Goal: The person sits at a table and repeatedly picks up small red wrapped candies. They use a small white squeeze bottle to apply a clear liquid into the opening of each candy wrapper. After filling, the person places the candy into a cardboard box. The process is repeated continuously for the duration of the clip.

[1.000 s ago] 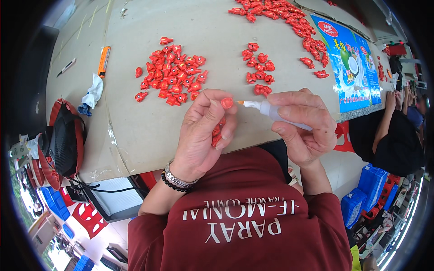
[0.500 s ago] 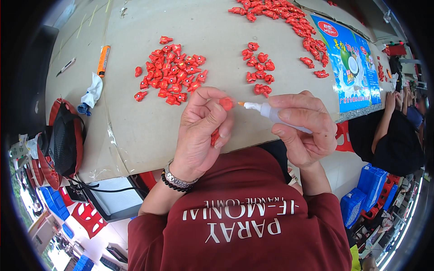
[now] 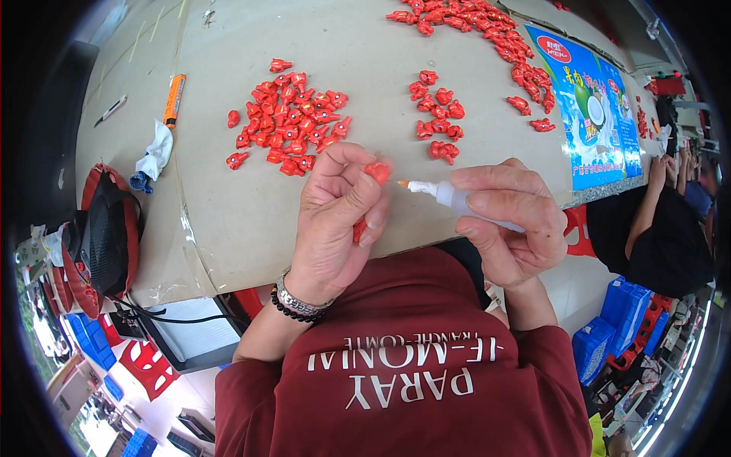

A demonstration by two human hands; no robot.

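Between the thumb and index finger of my left hand (image 3: 339,209) is a small red plastic part (image 3: 377,172); a second red piece (image 3: 359,229) shows lower down, tucked against the palm by the other fingers. My right hand (image 3: 518,217) grips a white squeeze bottle (image 3: 464,199), lying nearly level. Its orange-tipped nozzle points left at the red part, with a small gap between them. Beyond my left hand lies a loose pile of red parts (image 3: 285,122). A smaller cluster of the same parts (image 3: 438,114) sits right of that pile.
More red parts (image 3: 487,30) spread across the far right of the table (image 3: 365,76), beside a blue poster (image 3: 590,107). At left lie an orange tube (image 3: 174,100), a pen (image 3: 111,111), crumpled tissue (image 3: 155,151) and a black-and-red bag (image 3: 110,236). Another person's arm (image 3: 646,206) reaches in at right.
The nozzle tip has shifted slightly left with the bottle. My left hand and its red part have moved a little left too. Both hands keep their hold.
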